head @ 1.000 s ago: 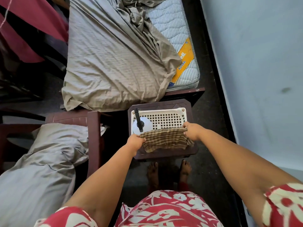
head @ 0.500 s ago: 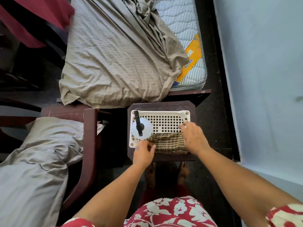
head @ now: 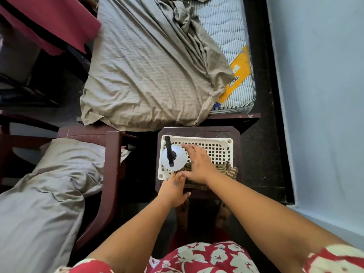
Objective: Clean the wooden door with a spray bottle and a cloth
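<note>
Down on the small brown tabletop (head: 199,133) sits a white lattice tray (head: 218,148), with a white spray bottle (head: 174,157) standing in its left end, black nozzle on top. A folded checked cloth (head: 229,170) lies across the tray's near edge. Reaching over the tray, the right hand (head: 199,164) has its fingers spread and straight, the fingertips just beside the bottle. Below it, the left hand (head: 173,191) rests at the cloth's near left corner, fingers relaxed; whether it pinches the fabric I cannot tell. Beyond the tabletop lies a bed (head: 149,71) under a rumpled grey sheet.
</note>
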### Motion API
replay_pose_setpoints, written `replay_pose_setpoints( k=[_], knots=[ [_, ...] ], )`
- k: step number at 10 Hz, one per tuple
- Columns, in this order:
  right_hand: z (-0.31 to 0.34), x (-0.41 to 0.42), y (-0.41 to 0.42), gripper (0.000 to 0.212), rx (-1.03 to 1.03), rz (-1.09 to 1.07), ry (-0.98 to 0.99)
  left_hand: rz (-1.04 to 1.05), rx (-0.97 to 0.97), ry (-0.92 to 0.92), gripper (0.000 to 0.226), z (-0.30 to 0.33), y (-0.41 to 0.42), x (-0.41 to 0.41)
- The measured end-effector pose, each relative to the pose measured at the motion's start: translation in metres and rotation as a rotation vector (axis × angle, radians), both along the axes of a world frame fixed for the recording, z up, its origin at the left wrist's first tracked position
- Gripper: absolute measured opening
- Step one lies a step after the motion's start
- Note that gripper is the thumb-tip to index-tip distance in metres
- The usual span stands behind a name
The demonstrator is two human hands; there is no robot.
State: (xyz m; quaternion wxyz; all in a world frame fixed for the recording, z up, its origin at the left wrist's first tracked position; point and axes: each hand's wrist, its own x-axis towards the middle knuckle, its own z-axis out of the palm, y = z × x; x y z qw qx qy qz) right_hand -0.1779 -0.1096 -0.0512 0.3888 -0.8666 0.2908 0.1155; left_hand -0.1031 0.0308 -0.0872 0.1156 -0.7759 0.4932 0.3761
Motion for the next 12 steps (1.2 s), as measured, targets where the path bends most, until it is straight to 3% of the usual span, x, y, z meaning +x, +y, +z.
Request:
replay_pose_setpoints(
  k=[1,2,4,6,8,9,10,11,12],
  knots=[
    [-0.001,0.026,0.006,0.117,0.224,-0.025,0.007,0.041,-0.003,0.054,0.072,0.005,0.003,0.005],
    [-0.015,0.036,0.009,0.111,0.213,-0.05,0.069,0.085,-0.017,0.131,0.076,0.008,0.004,0.008],
    [-0.036,0.046,0.005,0.09,0.158,-0.05,-0.027,0.098,-0.042,0.159,0.076,0.007,0.0,0.012],
    [-0.04,0.06,-0.029,0.089,0.172,-0.085,-0.056,0.218,-0.126,0.212,0.079,0.005,-0.01,0.018],
    [-0.03,0.045,-0.04,0.093,0.174,-0.087,0.012,0.054,0.001,-0.058,0.081,0.009,-0.016,0.029],
    [-0.031,0.013,-0.032,0.07,0.037,-0.188,0.062,0.008,0.06,-0.121,0.072,0.012,-0.011,0.023],
    [-0.028,-0.038,-0.021,0.045,-0.252,-0.197,0.153,0.004,0.085,-0.117,0.075,0.02,-0.006,0.015],
    [-0.023,-0.085,0.0,0.041,-0.487,0.144,0.192,-0.05,0.056,-0.107,0.081,0.03,0.0,0.002],
    [-0.019,-0.1,0.02,0.058,-0.447,0.233,0.221,-0.169,-0.078,-0.109,0.082,0.041,-0.007,-0.009]
  ],
)
